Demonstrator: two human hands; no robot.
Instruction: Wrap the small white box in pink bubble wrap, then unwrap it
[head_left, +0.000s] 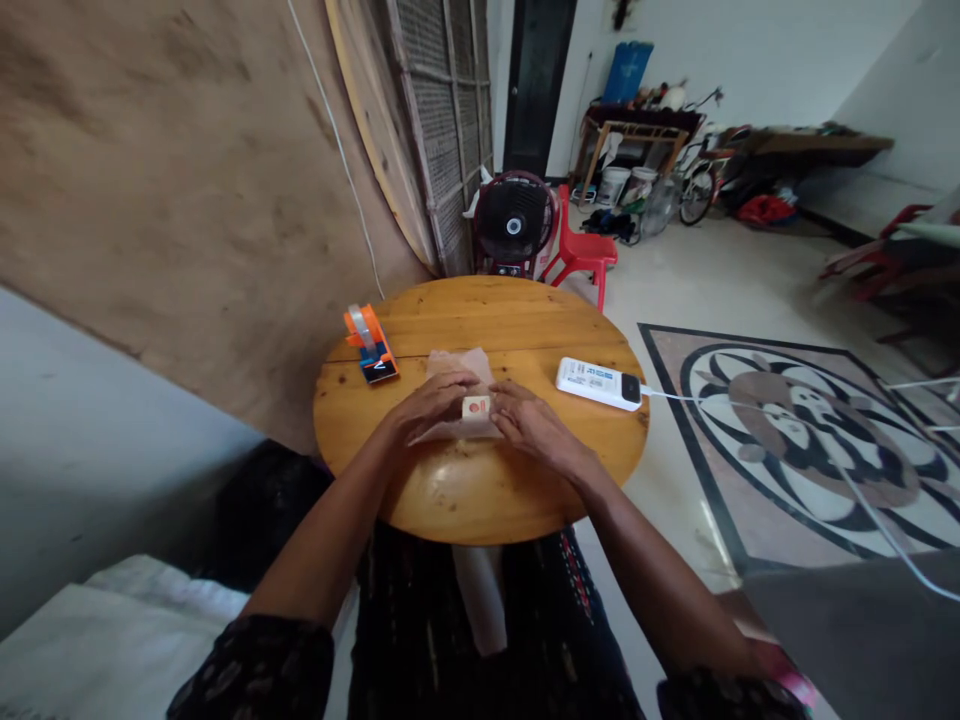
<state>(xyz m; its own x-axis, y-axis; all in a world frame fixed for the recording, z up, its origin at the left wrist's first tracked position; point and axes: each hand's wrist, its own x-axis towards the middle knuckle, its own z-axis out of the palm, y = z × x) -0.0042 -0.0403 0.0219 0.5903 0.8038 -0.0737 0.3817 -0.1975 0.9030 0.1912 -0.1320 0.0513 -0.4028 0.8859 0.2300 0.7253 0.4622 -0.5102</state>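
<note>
On a round wooden table (450, 500), a small whitish box (476, 407) with a reddish mark rests on a thin pinkish-white sheet (457, 362). My left hand (435, 402) lies over the sheet at the left of the box, fingers stretched toward it. From the right, my right hand (531, 422) reaches the box's other side with its fingers extended over the sheet's edge. Whether the fingertips press on the box or only on the sheet is too small to tell.
An orange and blue tape dispenser (371, 345) stands at the table's left. A white power bank (598, 384) with a cable lies at the right. Beyond the table are a dark fan (514, 222) and a red chair (585, 248); a wooden board leans on the left.
</note>
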